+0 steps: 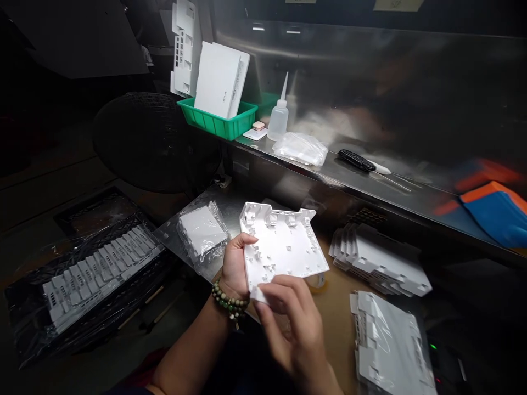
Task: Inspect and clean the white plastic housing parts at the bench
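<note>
A white plastic housing, its inner face up with clips and small posts, is tilted in front of me. My left hand grips it by the left edge, thumb over the rim and fingers underneath. At its lower left corner, my right hand pinches a small white piece between thumb and fingers. This piece touches or nearly touches the housing's edge; its kind I cannot make out. Beaded bracelets circle my left wrist.
Plastic-wrapped white panels lie left on the metal table. More housings and a wrapped stack are on the right. The shelf carries a green bin, a squeeze bottle and plastic bags. A crate of housings stands lower left.
</note>
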A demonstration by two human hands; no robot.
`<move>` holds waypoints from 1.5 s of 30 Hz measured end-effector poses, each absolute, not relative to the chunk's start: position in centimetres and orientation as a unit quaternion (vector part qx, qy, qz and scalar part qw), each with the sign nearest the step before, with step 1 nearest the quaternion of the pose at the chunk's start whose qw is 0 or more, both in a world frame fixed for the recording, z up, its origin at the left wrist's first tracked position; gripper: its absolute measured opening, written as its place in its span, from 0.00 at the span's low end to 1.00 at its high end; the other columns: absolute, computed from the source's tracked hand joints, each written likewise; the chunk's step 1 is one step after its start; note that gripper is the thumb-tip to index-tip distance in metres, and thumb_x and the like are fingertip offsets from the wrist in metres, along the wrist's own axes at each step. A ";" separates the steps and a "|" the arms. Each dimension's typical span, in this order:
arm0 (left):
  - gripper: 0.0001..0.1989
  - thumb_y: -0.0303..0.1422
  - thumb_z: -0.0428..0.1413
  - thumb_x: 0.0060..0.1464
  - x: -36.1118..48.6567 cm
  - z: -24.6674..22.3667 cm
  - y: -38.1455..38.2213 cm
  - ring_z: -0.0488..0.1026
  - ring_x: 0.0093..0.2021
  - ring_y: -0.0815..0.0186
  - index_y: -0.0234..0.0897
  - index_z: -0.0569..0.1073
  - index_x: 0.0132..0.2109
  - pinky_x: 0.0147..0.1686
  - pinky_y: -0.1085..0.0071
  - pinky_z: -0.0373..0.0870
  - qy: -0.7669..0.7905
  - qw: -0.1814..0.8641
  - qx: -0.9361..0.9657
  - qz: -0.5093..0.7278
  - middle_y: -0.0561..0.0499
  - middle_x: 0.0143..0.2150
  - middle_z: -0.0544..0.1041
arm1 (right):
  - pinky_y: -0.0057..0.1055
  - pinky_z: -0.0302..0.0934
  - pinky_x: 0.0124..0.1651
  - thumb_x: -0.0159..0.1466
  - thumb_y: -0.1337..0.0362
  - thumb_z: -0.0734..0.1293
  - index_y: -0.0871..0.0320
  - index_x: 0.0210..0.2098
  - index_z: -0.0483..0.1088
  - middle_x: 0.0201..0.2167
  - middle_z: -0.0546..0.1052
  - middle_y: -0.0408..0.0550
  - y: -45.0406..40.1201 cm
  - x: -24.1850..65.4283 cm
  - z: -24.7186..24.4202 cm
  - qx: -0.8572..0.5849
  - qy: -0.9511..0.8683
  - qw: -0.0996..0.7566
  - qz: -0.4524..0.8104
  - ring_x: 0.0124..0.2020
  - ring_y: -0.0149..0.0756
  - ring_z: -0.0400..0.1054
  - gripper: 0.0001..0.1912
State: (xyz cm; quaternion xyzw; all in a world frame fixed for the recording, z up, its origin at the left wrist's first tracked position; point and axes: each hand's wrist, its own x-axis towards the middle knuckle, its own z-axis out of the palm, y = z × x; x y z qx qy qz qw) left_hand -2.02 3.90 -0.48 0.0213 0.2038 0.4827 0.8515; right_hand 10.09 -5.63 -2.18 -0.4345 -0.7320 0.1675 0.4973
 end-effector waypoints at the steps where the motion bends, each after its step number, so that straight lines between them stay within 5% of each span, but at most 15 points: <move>1: 0.37 0.29 0.54 0.43 -2.0 -0.6 3.8 0.78 0.55 0.39 0.27 0.70 0.63 0.61 0.42 0.67 0.208 0.850 0.022 0.482 0.36 0.53 0.82 | 0.34 0.69 0.42 0.68 0.71 0.67 0.54 0.49 0.72 0.42 0.74 0.51 -5.6 9.4 -2.1 -0.434 -0.738 0.493 0.156 0.42 0.39 0.71 0.11; 8: 0.38 0.28 0.52 0.47 -5.6 -1.9 4.5 0.74 0.60 0.41 0.33 0.66 0.68 0.64 0.41 0.64 0.186 0.822 0.094 0.530 0.41 0.57 0.80 | 0.31 0.69 0.37 0.68 0.67 0.68 0.53 0.45 0.76 0.40 0.75 0.48 -6.2 14.9 -3.1 -0.531 -0.670 0.498 0.148 0.39 0.36 0.72 0.07; 12: 0.38 0.27 0.49 0.49 -8.0 -2.6 4.9 0.71 0.64 0.46 0.38 0.64 0.69 0.67 0.44 0.61 0.063 0.844 0.142 0.513 0.46 0.60 0.79 | 0.29 0.69 0.38 0.67 0.63 0.71 0.52 0.42 0.78 0.40 0.76 0.47 -6.4 20.6 -3.5 -0.645 -0.526 0.555 0.012 0.40 0.35 0.71 0.04; 22: 0.36 0.28 0.46 0.51 -7.7 -2.1 4.7 0.68 0.67 0.50 0.48 0.67 0.68 0.69 0.45 0.56 -0.019 0.869 0.163 0.466 0.53 0.58 0.81 | 0.31 0.70 0.38 0.68 0.68 0.68 0.52 0.46 0.78 0.42 0.75 0.48 -6.6 19.9 -3.7 -0.616 -0.566 0.548 0.009 0.42 0.37 0.72 0.09; 36: 0.35 0.27 0.47 0.52 -7.8 -3.1 4.3 0.72 0.63 0.50 0.47 0.68 0.67 0.66 0.44 0.61 -0.011 0.874 0.188 0.448 0.51 0.52 0.84 | 0.33 0.72 0.40 0.66 0.73 0.69 0.52 0.51 0.76 0.42 0.75 0.49 -6.6 20.7 -4.7 -0.565 -0.653 0.504 -0.026 0.43 0.37 0.71 0.15; 41: 0.31 0.25 0.50 0.50 -8.3 -3.7 3.8 0.74 0.62 0.49 0.47 0.76 0.60 0.63 0.43 0.66 0.027 0.872 0.190 0.450 0.53 0.48 0.85 | 0.31 0.70 0.38 0.67 0.69 0.69 0.54 0.46 0.77 0.41 0.75 0.48 -5.3 22.6 -4.5 -0.609 -0.577 0.542 -0.042 0.41 0.36 0.71 0.09; 45: 0.20 0.23 0.52 0.45 -8.8 -4.7 2.6 0.75 0.60 0.45 0.47 0.84 0.38 0.60 0.41 0.71 0.100 0.877 0.183 0.433 0.55 0.41 0.86 | 0.31 0.69 0.38 0.68 0.68 0.70 0.54 0.44 0.77 0.41 0.75 0.47 -3.8 22.6 -1.9 -0.594 -0.538 0.595 -0.052 0.40 0.35 0.70 0.07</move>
